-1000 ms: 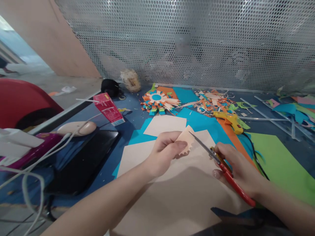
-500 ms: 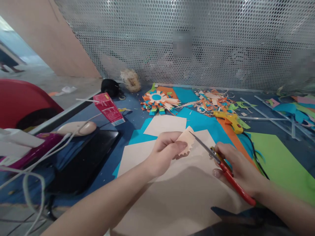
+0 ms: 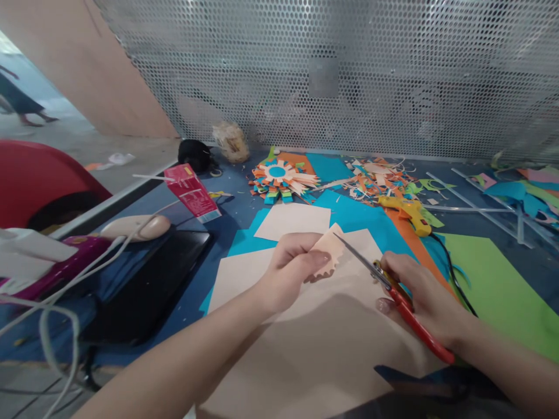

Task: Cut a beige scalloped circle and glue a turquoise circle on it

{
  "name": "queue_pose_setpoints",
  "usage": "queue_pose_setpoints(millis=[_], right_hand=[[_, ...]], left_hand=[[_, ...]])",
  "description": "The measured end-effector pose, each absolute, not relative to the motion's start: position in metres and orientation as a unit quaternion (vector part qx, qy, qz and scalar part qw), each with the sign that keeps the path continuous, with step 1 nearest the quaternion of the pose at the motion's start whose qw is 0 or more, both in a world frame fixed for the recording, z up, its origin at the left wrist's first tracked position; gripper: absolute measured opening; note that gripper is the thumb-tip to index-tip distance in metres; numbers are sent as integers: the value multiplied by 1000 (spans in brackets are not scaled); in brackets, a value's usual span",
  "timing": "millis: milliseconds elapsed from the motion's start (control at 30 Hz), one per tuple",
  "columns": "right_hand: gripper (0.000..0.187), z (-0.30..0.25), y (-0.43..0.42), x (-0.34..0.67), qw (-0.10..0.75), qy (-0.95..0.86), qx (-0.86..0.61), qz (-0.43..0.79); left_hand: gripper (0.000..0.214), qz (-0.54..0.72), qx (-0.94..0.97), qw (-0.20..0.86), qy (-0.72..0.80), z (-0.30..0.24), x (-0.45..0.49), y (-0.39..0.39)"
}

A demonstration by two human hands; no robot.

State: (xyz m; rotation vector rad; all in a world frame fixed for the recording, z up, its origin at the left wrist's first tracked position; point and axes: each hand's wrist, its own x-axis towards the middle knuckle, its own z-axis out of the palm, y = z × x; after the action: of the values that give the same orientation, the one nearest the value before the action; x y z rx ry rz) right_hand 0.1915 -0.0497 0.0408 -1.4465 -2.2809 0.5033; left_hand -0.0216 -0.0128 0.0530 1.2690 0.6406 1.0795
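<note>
Between the thumb and fingers of my left hand is a small piece of peach paper, its lower right edge cut in a zigzag. My right hand grips a pair of scissors with red handles. The blades look close together, and their tips meet the paper's upper right edge. Both hands are above large pale peach sheets. Behind them a smaller pale sheet lies on blue paper.
A layered paper flower sits at the back beside a heap of paper scraps. A yellow glue gun lies right of centre, near green paper. On the left are a pink drink carton, a black tablet-like slab and white cables.
My hands, the scissors and the small paper have barely moved. In the far left background, a walking person has come further into view.
</note>
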Motion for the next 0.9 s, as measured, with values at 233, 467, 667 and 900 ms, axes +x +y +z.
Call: queue_pose_setpoints(millis=[233, 467, 667, 900], right_hand=[[29, 35, -49, 193, 199, -817, -511, 178], [30, 31, -50, 194, 215, -814, -512, 169], [30, 32, -49, 193, 220, -815, -512, 160], [29, 35, -49, 192, 221, -818, -508, 156]], left_hand=[[24, 467, 556, 631, 274, 53, -23, -13], [23, 459, 528, 658, 277, 53, -20, -14], [24, 446, 524, 665, 291, 51, -19, -16], [22, 440, 509, 687, 273, 51, -18, -16]])
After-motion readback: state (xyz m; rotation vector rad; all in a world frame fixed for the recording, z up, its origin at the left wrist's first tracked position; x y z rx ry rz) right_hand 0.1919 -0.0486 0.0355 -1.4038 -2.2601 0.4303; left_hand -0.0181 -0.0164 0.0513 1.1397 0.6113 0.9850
